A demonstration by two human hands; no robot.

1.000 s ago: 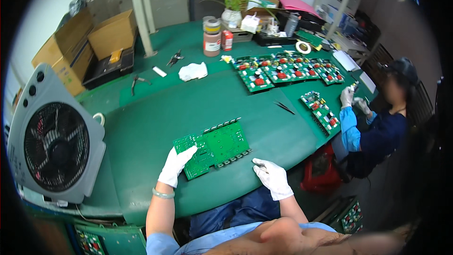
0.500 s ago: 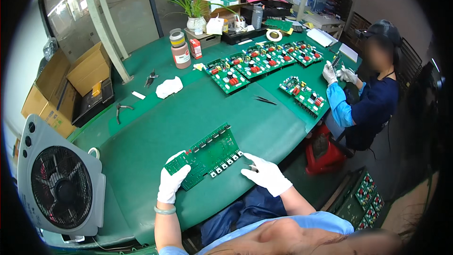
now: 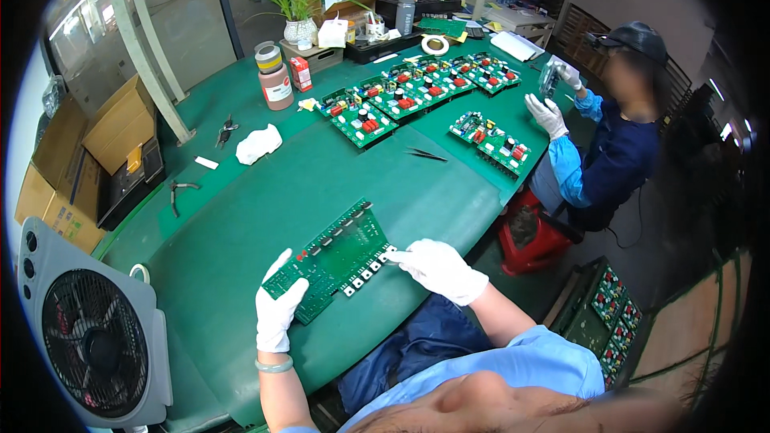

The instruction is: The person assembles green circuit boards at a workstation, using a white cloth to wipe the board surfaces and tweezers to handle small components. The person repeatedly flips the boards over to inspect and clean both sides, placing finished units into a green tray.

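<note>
A green circuit board is held up above the table, tilted, with a row of white-faced components along its near right edge and a few red parts at its left. My left hand, in a white glove, grips its left end, thumb over the near face. At the right corner, my right hand, also gloved, has its fingertips closed against the last white-faced component and the board's edge. The fingertips are partly hidden by the hand itself. Black tweezers lie on the green mat beyond the board.
Several populated circuit boards line the far side, with another board nearer the co-worker. A grey fan stands at left. Pliers, a white cloth, a bottle and an open carton sit farther back.
My right hand's fingers, more spread before, have closed onto the board's right corner. The whole view has shifted, so things appear farther left. The co-worker's hands and held piece have moved.
</note>
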